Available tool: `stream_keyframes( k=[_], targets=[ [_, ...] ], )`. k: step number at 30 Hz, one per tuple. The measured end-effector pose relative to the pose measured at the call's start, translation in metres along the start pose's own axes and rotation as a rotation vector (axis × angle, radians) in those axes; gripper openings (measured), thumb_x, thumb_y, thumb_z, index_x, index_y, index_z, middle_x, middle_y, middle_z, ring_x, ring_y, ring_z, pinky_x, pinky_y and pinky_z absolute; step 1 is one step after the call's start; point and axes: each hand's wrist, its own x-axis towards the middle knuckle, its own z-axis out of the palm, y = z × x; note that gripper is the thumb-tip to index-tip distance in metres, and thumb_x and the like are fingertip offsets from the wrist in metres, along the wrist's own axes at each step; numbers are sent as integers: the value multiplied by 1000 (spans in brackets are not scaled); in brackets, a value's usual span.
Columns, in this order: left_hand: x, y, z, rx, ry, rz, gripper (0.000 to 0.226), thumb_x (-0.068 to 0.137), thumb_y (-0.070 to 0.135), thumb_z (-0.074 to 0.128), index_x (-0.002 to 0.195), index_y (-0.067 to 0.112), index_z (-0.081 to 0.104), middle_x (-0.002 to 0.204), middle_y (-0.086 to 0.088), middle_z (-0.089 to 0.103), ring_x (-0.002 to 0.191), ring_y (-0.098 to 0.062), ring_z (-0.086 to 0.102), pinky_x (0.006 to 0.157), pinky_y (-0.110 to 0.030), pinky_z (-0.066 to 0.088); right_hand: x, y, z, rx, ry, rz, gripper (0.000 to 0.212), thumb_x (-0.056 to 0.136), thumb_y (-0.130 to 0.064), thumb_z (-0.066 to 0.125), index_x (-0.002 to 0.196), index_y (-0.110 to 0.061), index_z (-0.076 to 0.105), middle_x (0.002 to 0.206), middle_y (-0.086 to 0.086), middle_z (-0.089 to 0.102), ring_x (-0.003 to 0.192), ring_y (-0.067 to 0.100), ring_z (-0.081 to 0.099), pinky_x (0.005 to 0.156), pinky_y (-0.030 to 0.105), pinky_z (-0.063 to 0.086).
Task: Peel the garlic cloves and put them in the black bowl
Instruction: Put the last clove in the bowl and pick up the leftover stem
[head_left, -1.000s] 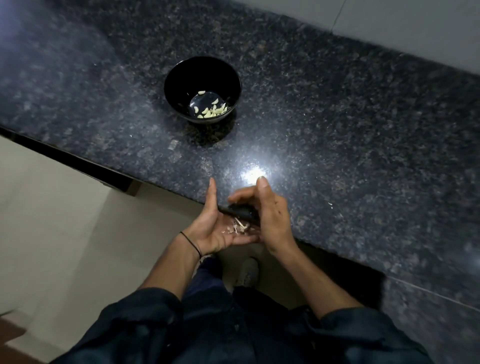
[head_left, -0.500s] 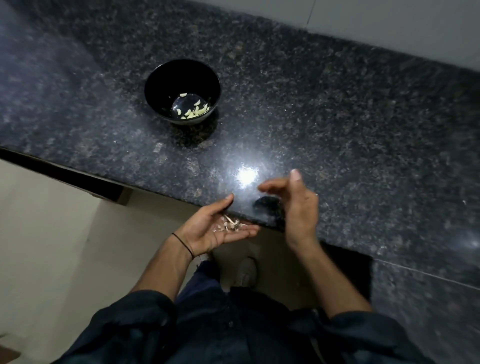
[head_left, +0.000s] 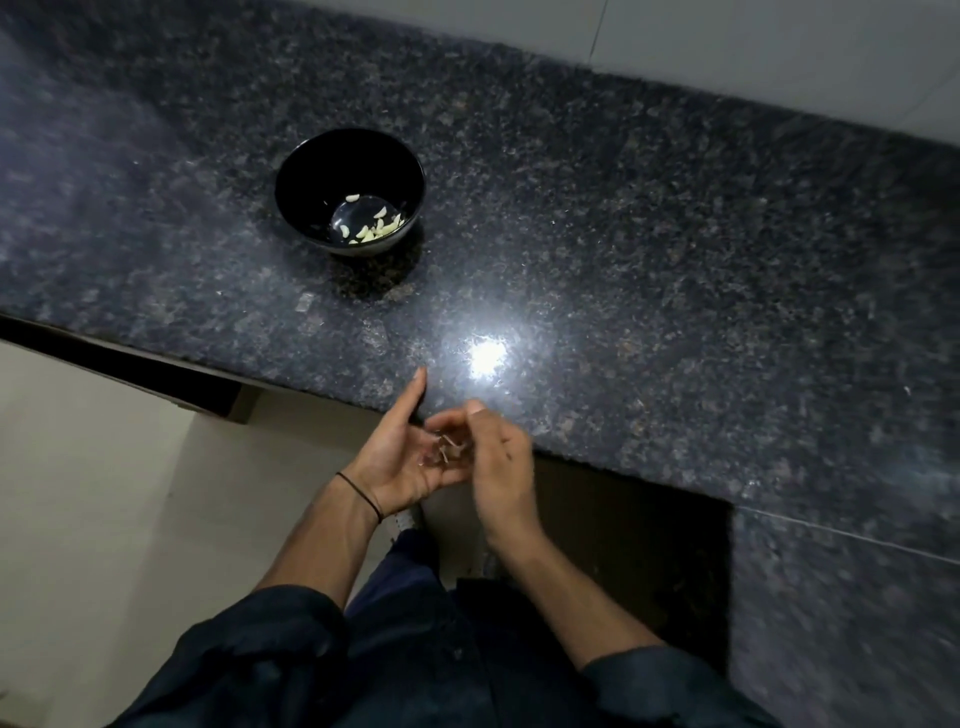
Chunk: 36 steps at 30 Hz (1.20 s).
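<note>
The black bowl (head_left: 311, 161) stands on the dark granite counter and holds several peeled garlic cloves (head_left: 378, 228). My left hand (head_left: 400, 462) is palm up just off the counter's front edge, fingers straight, with small garlic scraps (head_left: 447, 451) lying on the palm. My right hand (head_left: 501, 457) is right beside it, thumb up. Its fingers curl down onto the scraps. Motion blur hides whether they pinch any piece.
The granite counter (head_left: 649, 249) runs across the view with a bright light reflection (head_left: 487, 356) near its front edge. A tiled wall (head_left: 779, 47) lies behind it. A dark opening (head_left: 639, 561) sits under the counter at the right, pale floor (head_left: 104, 519) at the left.
My right hand, lifted away from the left half a second ago, has come back down onto the left palm. The left hand has stayed palm up with the scraps.
</note>
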Motion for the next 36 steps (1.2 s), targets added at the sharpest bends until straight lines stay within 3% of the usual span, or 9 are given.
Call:
stream_keyframes(
  k=[2,5,8,12,16,21,26,30,36],
  targets=[
    [0,-1,1,12,3,14,74,94,71,40,72,11,76,81,-9,71,78,-20,71,70,-35,61,0,-4,8,45,-45,13,43,106,-25,44,88,-7,78,88,11,77,84,24,73,81,35,58],
    [1,1,0,-34,-18,20,76,93,72,42,118,5,71,122,-23,68,112,-40,67,96,-51,56,30,-15,-13,53,54,-51,45,107,-31,41,87,-12,77,91,11,77,88,31,73,85,44,58],
    [-1,2,1,-63,-28,-20,84,92,73,44,139,4,53,132,-33,59,119,-50,60,100,-53,53,54,-19,-35,-5,108,-106,50,105,-38,40,94,-3,75,94,13,76,87,37,72,81,46,58],
    [-1,2,1,-55,-37,13,58,99,53,49,125,3,65,122,-23,67,108,-38,69,93,-50,57,39,-4,-23,-135,16,-148,47,105,-36,41,95,-4,73,92,8,75,89,26,72,80,34,56],
    [-2,-1,1,21,-49,33,33,95,29,52,84,12,79,85,-8,72,78,-16,72,66,-32,61,2,7,3,-35,-39,-99,48,109,-26,42,86,1,75,88,12,75,85,27,72,79,39,59],
    [-1,-1,-2,8,-134,-19,40,97,20,54,123,-9,62,121,-30,66,109,-36,69,95,-40,57,9,-15,-15,218,222,-7,52,103,-36,42,74,-8,74,76,14,74,73,23,70,68,27,55],
    [1,-6,-7,36,-134,-30,42,92,6,59,120,-25,54,116,-39,64,106,-40,70,89,-33,59,23,-18,-25,261,421,-38,50,107,-28,42,71,-7,70,73,13,71,72,26,68,72,33,54],
    [6,-2,-14,79,-181,-61,29,95,0,54,115,-20,60,117,-36,66,109,-38,69,92,-33,58,21,-12,-17,290,517,-58,47,104,-30,45,70,-10,71,73,14,71,72,25,67,71,32,55],
    [13,9,-24,175,-293,-189,31,90,7,52,109,-13,67,112,-31,69,104,-35,71,91,-33,59,11,-12,-1,360,710,-67,45,107,-23,42,75,-4,68,74,13,70,73,24,67,74,34,55]
  ],
)
